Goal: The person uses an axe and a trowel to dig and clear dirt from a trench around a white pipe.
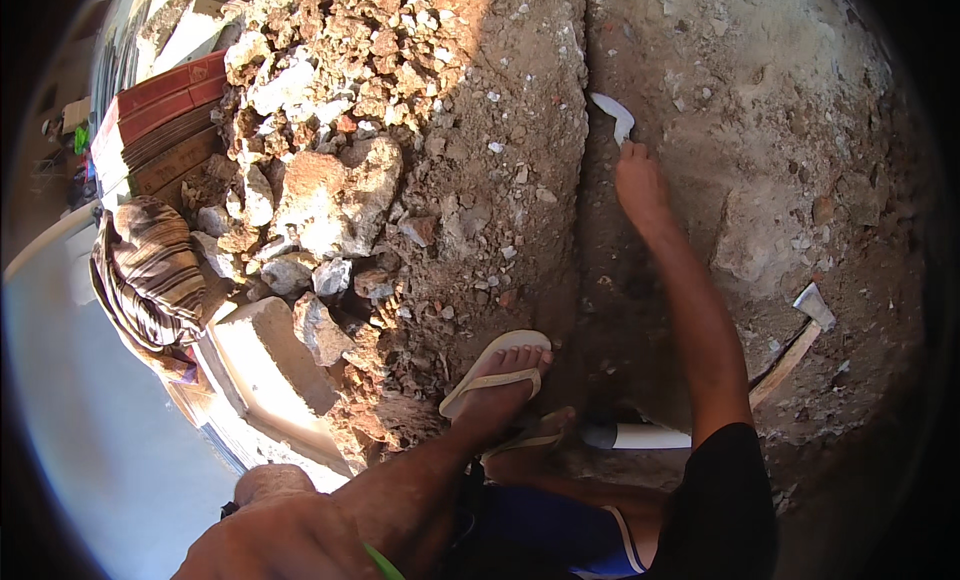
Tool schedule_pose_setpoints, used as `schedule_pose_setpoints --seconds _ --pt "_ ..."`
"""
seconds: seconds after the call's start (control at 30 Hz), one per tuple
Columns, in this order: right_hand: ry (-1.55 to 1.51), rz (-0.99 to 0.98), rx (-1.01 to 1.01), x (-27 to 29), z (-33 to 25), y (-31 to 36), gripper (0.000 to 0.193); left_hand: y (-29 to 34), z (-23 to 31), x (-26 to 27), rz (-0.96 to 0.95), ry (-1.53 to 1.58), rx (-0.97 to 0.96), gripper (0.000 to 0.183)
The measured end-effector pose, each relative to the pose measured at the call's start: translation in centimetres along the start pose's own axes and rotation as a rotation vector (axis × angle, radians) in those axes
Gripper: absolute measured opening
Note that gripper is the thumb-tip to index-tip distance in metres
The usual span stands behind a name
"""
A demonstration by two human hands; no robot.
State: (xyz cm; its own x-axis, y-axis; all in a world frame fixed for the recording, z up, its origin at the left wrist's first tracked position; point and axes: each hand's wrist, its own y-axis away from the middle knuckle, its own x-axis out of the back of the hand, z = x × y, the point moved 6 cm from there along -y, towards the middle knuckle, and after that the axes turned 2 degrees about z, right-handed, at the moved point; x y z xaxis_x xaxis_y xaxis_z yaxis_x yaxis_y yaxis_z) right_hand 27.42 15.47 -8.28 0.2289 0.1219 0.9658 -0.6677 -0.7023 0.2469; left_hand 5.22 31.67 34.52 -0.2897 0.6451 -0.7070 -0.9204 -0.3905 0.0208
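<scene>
My right hand (640, 180) reaches far forward along a narrow trench (620, 250) in the dirt. Its fingers are closed round the near end of a tool with a short, curved, pale blade (613, 113); the blade's tip points away to the left, beside the trench's left edge. My left hand (272, 482) seems to rest by my bent knee at the lower left, a dark band at its wrist. Its fingers cannot be made out.
Rubble and large stones (335, 195) lie left of the trench, near red-brown stacked slabs (170, 110), striped cloth (155, 265) and a pale block (265, 365). A wooden-handled hatchet (815, 308) lies at right. A white pipe (650, 437) is beside my sandaled feet (505, 375).
</scene>
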Motion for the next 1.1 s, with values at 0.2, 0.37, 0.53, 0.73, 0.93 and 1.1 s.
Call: schedule_pose_setpoints --seconds 0.2,0.37,0.53,0.73,0.93,1.1 --pt "-0.145 -0.320 -0.157 3.1 0.1 6.7 0.029 0.6 0.5 0.5 0.016 0.000 -0.013 0.005" --pt "-0.095 0.017 -0.142 4.5 1.3 0.1 0.028 0.5 0.1 -0.2 -0.017 -0.003 0.000 0.007" --pt "0.122 0.041 -0.133 -0.6 0.6 -5.3 0.034 0.8 -0.5 -1.3 -0.049 -0.024 0.019 0.009" --pt "0.313 0.021 -0.067 -0.5 -2.7 3.7 0.041 0.9 -0.6 -2.1 -0.052 -0.021 -0.001 0.012" --pt "0.093 -0.003 -0.144 -0.9 -1.8 12.1 0.044 0.8 -0.8 -2.9 -0.097 -0.011 0.003 0.015" --pt "-0.302 0.038 -0.371 0.5 -1.8 15.1 0.053 0.9 0.0 -3.6 -0.165 -0.049 0.009 0.018"
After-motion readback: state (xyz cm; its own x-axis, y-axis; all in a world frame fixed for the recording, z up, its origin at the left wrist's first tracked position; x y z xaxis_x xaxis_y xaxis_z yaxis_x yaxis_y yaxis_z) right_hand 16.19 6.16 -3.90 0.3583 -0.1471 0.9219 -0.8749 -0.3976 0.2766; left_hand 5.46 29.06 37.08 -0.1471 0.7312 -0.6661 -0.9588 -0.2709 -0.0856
